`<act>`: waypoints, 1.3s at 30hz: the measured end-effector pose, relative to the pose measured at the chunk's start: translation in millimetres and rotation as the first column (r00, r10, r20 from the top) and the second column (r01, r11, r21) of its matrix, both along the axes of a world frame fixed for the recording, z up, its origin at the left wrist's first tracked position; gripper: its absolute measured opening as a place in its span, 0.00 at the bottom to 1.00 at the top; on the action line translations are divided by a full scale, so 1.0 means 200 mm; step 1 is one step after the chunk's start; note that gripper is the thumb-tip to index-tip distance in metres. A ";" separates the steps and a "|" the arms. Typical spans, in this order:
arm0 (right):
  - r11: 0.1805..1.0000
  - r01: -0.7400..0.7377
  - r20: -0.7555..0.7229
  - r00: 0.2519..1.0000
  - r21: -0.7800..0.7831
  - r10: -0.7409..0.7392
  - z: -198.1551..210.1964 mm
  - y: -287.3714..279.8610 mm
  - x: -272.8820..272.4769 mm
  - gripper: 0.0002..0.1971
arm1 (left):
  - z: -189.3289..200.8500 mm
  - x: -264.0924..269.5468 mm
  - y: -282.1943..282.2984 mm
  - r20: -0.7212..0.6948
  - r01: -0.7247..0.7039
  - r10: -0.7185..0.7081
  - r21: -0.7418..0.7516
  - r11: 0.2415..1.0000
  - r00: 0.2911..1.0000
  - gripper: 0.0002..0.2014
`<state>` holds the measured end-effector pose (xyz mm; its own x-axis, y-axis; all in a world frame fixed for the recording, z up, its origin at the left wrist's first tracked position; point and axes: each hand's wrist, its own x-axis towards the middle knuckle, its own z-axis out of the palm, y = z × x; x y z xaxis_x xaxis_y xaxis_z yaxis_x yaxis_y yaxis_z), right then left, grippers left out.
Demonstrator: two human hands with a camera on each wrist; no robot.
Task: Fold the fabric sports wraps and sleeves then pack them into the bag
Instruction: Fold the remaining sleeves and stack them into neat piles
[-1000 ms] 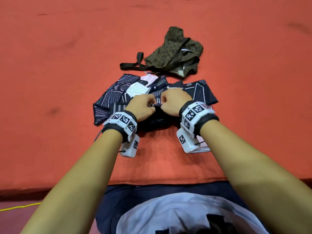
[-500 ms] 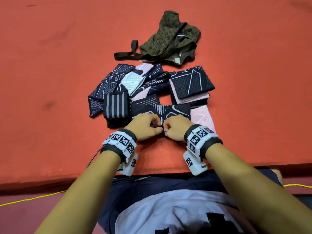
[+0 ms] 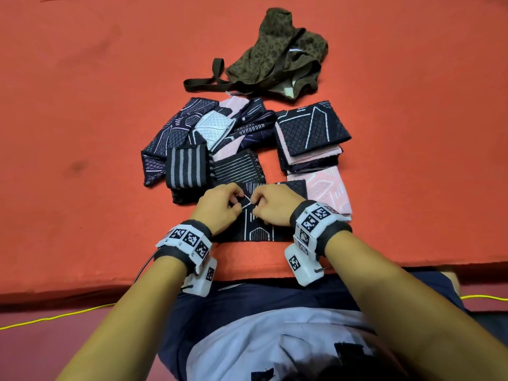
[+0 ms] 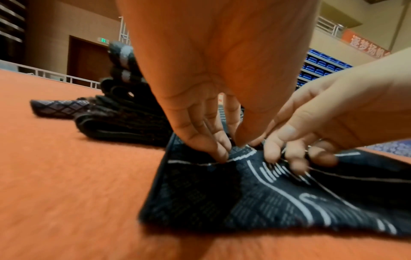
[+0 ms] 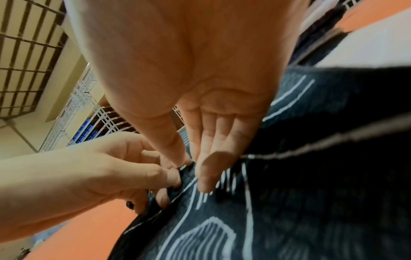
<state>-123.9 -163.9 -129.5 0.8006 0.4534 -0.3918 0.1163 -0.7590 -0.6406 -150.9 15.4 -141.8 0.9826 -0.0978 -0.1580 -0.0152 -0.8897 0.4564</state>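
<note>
A black sleeve with white line patterns point(image 3: 258, 229) point(image 4: 266, 193) point(image 5: 289, 202) lies flat near the mat's front edge. My left hand point(image 3: 222, 204) point(image 4: 213, 146) and right hand point(image 3: 270, 203) point(image 5: 195, 168) sit side by side on its middle, each pinching the cloth between thumb and fingertips. Behind them lies a loose heap of dark and pink sleeves point(image 3: 209, 133). A folded stack point(image 3: 310, 136) stands to the right, and a pink folded piece point(image 3: 327, 188) lies in front of it. The olive patterned bag point(image 3: 277, 56) lies crumpled at the back.
Everything rests on an orange mat point(image 3: 82, 105) whose front edge runs just below my wrists. The bag's dark strap point(image 3: 209, 83) trails left from it. A striped grey and black wrap point(image 3: 188, 167) stands at the heap's front left. A yellow cord point(image 3: 55, 316) runs along the floor.
Both hands pulled the black sleeve out of the heap toward me and laid it flat by the mat's front edge. The hands still pinch its middle, now slightly apart.
</note>
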 end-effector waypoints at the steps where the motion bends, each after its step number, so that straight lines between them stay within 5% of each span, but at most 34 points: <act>1: 0.999 0.029 0.030 0.999 0.025 -0.030 -0.02 0.01 0.00 0.12 | 0.00 -0.01 0.01 -0.015 0.007 -0.007 0.004 1.000 1.000 0.13; 5: 0.998 0.022 0.070 0.997 -0.063 -0.017 -0.08 0.09 -0.03 0.17 | 0.00 -0.06 0.06 -0.039 0.008 -0.008 -0.017 1.000 0.999 0.17; 10: 0.990 0.102 0.157 0.984 -0.097 -0.086 -0.10 0.12 -0.05 0.16 | -0.02 -0.11 0.15 -0.029 -0.100 0.101 0.032 0.995 0.995 0.04; 15: 0.989 0.144 0.114 0.984 -0.043 -0.139 -0.12 0.11 -0.05 0.15 | -0.05 -0.13 0.17 -0.084 -0.190 0.207 0.180 0.965 0.975 0.13; 26: 0.979 0.198 0.079 0.976 0.037 -0.201 -0.11 0.09 -0.06 0.12 | 0.04 -0.05 -0.07 0.060 0.014 -0.003 -0.170 0.985 0.998 0.09; 35: 0.962 0.268 0.068 0.960 0.043 -0.270 -0.04 -0.06 0.00 0.13 | 0.00 0.02 -0.23 -0.049 0.000 -0.020 -0.365 0.931 0.999 0.43; 39: 0.952 0.302 0.134 0.943 0.040 -0.305 -0.02 -0.10 0.01 0.10 | -0.01 0.03 -0.27 -0.079 -0.025 -0.009 -0.426 0.904 0.997 0.49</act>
